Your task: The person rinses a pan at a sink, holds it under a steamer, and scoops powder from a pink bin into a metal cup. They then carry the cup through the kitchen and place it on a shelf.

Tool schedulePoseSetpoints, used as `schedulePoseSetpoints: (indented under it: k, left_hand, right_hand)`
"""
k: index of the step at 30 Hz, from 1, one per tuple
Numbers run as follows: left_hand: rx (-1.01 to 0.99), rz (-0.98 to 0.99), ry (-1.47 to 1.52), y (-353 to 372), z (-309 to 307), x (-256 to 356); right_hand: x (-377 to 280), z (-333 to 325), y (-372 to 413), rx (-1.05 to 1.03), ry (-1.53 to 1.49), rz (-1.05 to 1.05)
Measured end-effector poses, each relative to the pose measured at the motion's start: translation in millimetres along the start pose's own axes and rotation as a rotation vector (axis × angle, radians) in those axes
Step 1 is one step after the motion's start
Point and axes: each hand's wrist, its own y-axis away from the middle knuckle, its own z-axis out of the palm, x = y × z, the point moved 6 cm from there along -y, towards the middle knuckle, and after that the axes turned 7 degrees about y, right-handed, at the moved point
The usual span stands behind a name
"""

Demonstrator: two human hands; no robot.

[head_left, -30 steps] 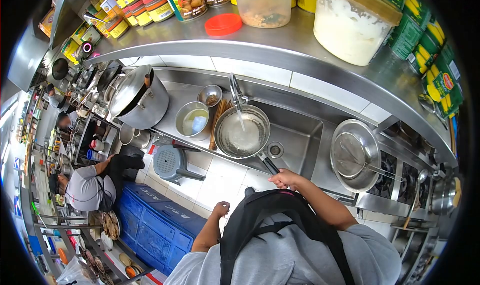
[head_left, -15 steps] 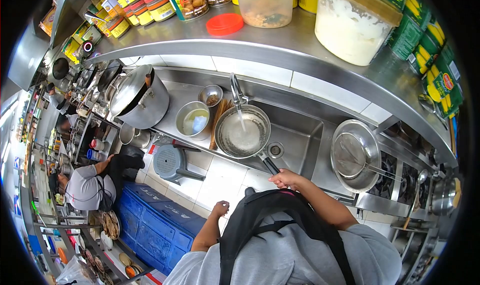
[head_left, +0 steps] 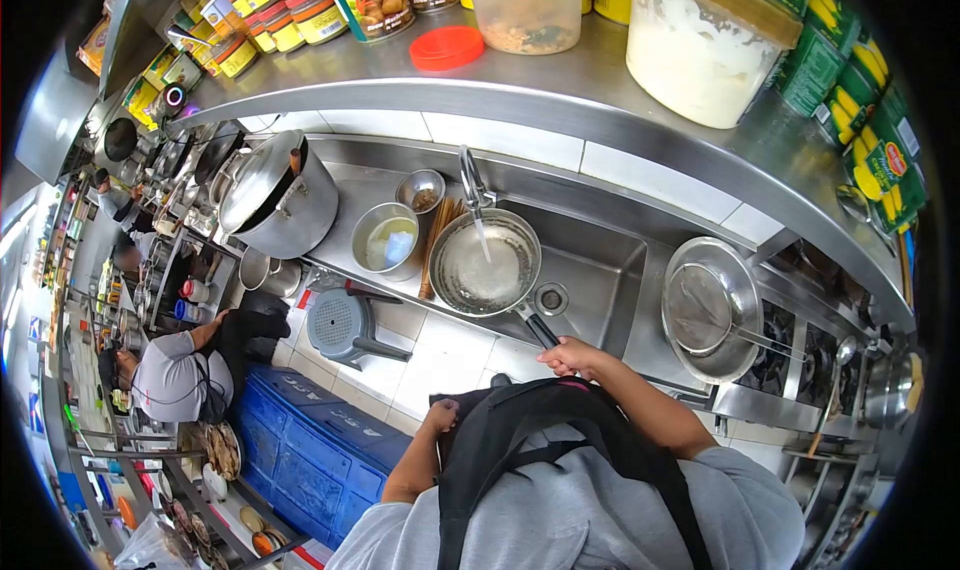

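Observation:
My right hand (head_left: 571, 357) is closed round the black handle of a frying pan (head_left: 463, 266). The pan rests over the left part of the sink (head_left: 590, 255). Water runs from the faucet (head_left: 469, 175) into it, and a shallow pool covers its base. Down at my left side, my left hand (head_left: 442, 414) is closed on the edge of my black apron (head_left: 478, 402), pulled out to the side. Wooden sticks (head_left: 436, 255) lie just left of the pan, beside a metal pot (head_left: 388, 242) holding liquid and a pale bluish piece.
A large lidded stockpot (head_left: 290, 205) stands on the left counter. On the right sits a metal basin (head_left: 712, 310) with a strainer, near the stove (head_left: 790, 360). Jars and cans line the shelf (head_left: 400, 80) above. A grey stool (head_left: 340, 322), blue crates (head_left: 310, 450) and a seated person (head_left: 180, 375) are left.
My left hand has taken hold of the apron's edge and drawn it out to the left. The right hand and the pan have stayed in place under the running water.

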Motion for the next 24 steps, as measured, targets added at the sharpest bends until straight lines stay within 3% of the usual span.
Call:
schedulePoseSetpoints:
  k: [4,6,11,13,14,16,20,21,24]
  left_hand:
    - [-0.062,0.15,-0.115,5.0,15.9,45.5]
    - [-0.094,0.539,-0.108,15.6,32.2,98.5]
    - [-0.332,0.383,0.356,65.6,86.4,218.1]
    - [-0.41,0.168,0.788,75.0,109.5,239.8]
    - [-0.411,0.167,0.791,82.2,112.3,248.9]
    - [-0.616,0.237,0.822,97.0,124.6,267.8]
    - [-0.53,0.197,0.883,95.4,122.3,259.7]
    - [-0.468,0.2,1.019,93.4,124.0,254.0]
    - [-0.432,0.192,1.128,87.1,122.4,237.9]
  right_hand:
    - [2.3,2.8,-2.9,-0.011,0.009,0.001]
    - [0.2,7.5,-0.4,0.036,0.065,-0.022]
    - [2.9,24.5,-4.6,-0.048,0.099,-0.037]
    - [9.5,28.4,-16.7,-0.078,0.145,-0.092]
    - [12.4,32.2,-18.6,-0.078,0.147,-0.09]
    - [11.5,41.8,-21.6,-0.098,0.165,-0.189]
    - [18.7,52.3,-18.3,-0.237,0.054,-0.046]
    - [24.4,54.9,-23.0,-0.289,0.067,-0.029]
    - [10.4,68.9,-0.4,-0.225,0.086,-0.022]
